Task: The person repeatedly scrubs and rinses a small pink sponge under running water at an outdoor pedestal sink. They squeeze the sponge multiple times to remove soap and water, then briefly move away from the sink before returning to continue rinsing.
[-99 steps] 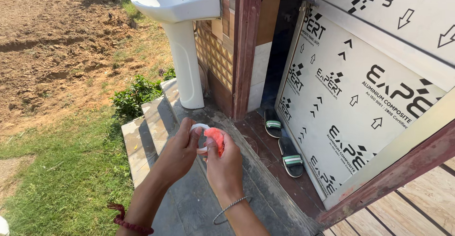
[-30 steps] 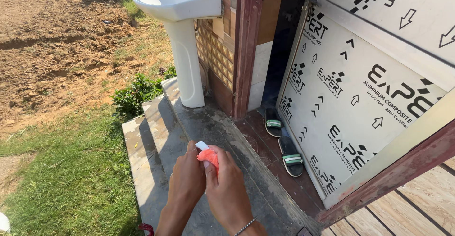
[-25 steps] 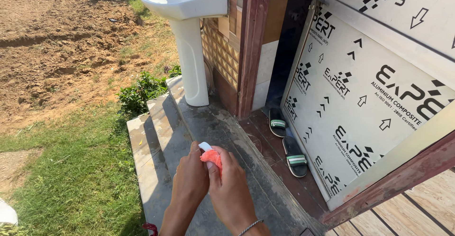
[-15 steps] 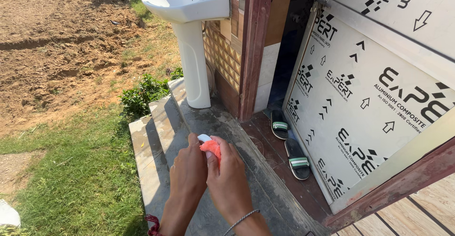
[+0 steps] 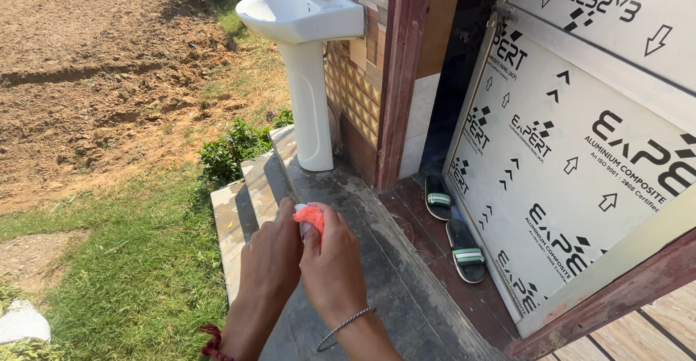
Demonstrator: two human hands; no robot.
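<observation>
Since a moment ago both hands have lifted slightly and the pedestal washbasin (image 5: 301,17) has slid closer in view. Nearest me, my left hand (image 5: 272,256) and right hand (image 5: 333,259) press together around a small orange-red object with a white part (image 5: 310,217), fingers closed on it from both sides; only its top peeks out above my knuckles. It could, I judge, slip out onto the concrete steps (image 5: 250,187) if either hand loosens. Farther right, two green-striped slippers (image 5: 453,223) lie by the film-wrapped door panel (image 5: 580,151).
</observation>
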